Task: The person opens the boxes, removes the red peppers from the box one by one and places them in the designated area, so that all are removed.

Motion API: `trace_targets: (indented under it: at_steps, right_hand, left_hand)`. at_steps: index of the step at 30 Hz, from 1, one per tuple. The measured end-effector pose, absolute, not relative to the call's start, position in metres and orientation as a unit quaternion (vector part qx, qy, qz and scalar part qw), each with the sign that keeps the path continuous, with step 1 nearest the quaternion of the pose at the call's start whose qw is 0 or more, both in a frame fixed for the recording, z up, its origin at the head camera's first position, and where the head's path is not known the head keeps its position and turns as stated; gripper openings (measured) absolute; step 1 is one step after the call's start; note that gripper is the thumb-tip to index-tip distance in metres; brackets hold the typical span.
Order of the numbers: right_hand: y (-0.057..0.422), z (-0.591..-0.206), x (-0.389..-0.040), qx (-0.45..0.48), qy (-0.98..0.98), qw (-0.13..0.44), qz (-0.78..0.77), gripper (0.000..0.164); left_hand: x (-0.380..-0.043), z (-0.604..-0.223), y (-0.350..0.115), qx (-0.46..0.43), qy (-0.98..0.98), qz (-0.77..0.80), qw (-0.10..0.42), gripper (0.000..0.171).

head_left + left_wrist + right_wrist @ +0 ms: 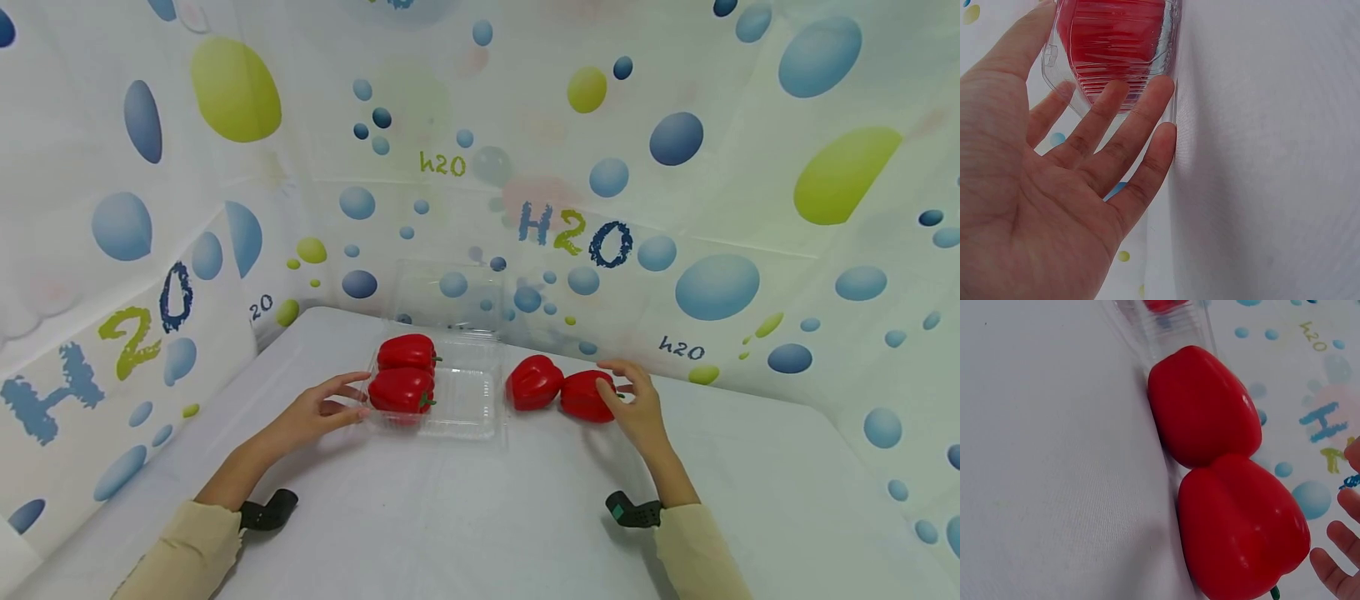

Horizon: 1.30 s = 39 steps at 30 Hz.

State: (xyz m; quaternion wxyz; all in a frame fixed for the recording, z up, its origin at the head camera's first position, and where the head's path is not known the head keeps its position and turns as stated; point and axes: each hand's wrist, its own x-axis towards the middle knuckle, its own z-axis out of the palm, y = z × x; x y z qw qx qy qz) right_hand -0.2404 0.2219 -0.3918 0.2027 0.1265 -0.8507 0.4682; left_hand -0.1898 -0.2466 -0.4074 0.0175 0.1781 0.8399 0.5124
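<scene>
A clear plastic clamshell box (465, 408) stands with its lid (448, 292) raised at the back. Two red bell peppers (406, 352) (401, 391) lie in its left half. My left hand (318, 412) is at the box's left side; in the left wrist view its spread fingertips (1161, 86) lie against the ribbed wall. To the right of the box, two more red bell peppers (535, 383) (587, 397) lie side by side, touching. Around the right-hand one my right hand (637, 408) is spread. The right wrist view shows its fingers (1329, 570) just apart from that pepper.
A white cloth (465, 517) covers the table. Behind and to the left hangs a white sheet (525, 100) with blue and green dots and H2O lettering. A dark band with a small device sits on each wrist (270, 510) (633, 510).
</scene>
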Motion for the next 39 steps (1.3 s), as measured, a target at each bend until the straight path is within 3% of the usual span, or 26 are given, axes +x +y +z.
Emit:
trace_targets:
  at_steps: [12, 39]
  right_hand:
    - [0.213, -0.389, -0.236, 0.163, -0.85, 0.218, 0.451, 0.034]
    - [0.186, -0.39, -0.227, 0.229, -0.848, 0.19, 0.439, 0.04]
  left_hand:
    - [-0.193, -0.412, -0.249, 0.184, 0.838, 0.513, 0.013, 0.062]
    - [-0.191, -0.41, -0.248, 0.187, 0.838, 0.513, 0.013, 0.062]
